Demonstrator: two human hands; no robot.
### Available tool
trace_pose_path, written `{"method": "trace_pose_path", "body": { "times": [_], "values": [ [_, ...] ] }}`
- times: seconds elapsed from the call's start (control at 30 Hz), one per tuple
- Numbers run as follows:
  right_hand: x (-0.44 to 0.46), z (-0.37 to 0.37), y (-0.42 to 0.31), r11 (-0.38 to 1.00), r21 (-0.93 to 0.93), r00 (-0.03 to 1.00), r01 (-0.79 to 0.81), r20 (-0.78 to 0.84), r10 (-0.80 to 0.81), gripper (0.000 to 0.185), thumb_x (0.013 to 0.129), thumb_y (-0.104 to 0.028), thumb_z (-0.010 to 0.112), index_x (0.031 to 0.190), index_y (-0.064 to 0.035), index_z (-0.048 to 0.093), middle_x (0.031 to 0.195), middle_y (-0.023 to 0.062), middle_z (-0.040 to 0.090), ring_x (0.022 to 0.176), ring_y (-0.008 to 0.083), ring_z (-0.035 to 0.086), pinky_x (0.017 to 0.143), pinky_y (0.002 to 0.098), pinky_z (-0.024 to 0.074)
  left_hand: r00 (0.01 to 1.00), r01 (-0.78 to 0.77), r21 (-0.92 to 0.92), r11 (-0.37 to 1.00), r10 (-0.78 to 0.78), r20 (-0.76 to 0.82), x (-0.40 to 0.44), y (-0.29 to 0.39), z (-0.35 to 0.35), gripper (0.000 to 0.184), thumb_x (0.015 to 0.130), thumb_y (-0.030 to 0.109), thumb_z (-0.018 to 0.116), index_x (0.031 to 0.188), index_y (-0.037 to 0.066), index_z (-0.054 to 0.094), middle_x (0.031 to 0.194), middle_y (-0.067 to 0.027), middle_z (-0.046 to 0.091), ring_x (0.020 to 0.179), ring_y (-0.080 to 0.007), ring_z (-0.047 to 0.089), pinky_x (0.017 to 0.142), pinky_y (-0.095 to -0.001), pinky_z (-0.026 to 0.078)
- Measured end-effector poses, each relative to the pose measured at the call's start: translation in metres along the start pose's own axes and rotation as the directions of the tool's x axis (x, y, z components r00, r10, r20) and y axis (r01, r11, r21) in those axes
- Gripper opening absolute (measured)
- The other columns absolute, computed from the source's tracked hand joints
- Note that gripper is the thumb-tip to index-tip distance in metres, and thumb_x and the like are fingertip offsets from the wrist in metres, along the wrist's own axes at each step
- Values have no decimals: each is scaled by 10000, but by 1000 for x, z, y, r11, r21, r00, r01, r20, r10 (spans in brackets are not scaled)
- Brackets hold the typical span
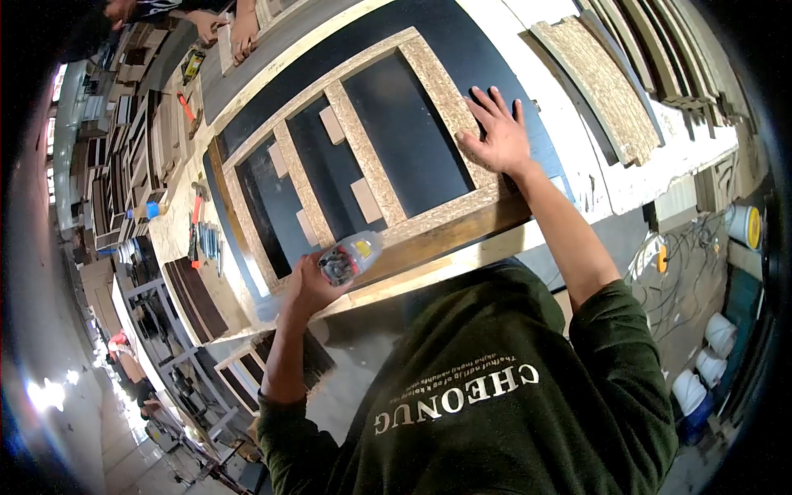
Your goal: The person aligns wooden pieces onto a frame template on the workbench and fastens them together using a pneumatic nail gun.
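Observation:
My left hand [307, 285] is wrapped round a clear plastic bottle [363, 246] with yellow and red marks, tilted over the near edge of a chipboard frame [363, 148]. What is inside the bottle looks dark. My right hand [499, 140] lies flat with fingers spread at the right-hand rail of that frame and the dark panel [396, 124] under it. Two crossbars divide the frame, and several small pale blocks [363, 200] sit against them. A brown wooden edge [462, 227] shows along the near side.
Another person's hands [239, 37] work at the top left. Pliers [196, 219] and other hand tools lie on the bench at left, near dark strips [196, 301]. A chipboard piece [598, 91] and stacked strips are at right. Cables [660, 264] and buckets [718, 334] stand beyond.

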State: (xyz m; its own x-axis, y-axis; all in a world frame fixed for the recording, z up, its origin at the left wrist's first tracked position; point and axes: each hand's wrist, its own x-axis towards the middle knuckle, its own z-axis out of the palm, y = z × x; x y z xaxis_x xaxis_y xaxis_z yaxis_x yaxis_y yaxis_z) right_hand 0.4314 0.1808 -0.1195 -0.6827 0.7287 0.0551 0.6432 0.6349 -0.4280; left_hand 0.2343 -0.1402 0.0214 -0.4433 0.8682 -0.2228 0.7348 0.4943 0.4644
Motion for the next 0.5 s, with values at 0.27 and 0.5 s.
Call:
{"method": "trace_pose_path", "body": {
  "times": [0.27,0.5],
  "values": [
    [0,4,4,998,55,998,18,-56,-15,679,773,-534,509,1361,-196,475,1498,24,332,1422,256,200,1151,537,62,970,24,14,1000,-27,241,27,25,10,395,661,182,802,962,-30,658,866,-158,702,817,-196,688,737,-337,543],
    [0,2,3,998,61,999,1,-46,2,667,778,-518,510,1363,-200,471,1498,16,328,1425,245,189,1158,530,55,968,47,-95,994,-22,248,31,15,15,440,659,250,827,963,-23,664,880,-177,698,833,-236,695,748,-347,551]
  ]
}}
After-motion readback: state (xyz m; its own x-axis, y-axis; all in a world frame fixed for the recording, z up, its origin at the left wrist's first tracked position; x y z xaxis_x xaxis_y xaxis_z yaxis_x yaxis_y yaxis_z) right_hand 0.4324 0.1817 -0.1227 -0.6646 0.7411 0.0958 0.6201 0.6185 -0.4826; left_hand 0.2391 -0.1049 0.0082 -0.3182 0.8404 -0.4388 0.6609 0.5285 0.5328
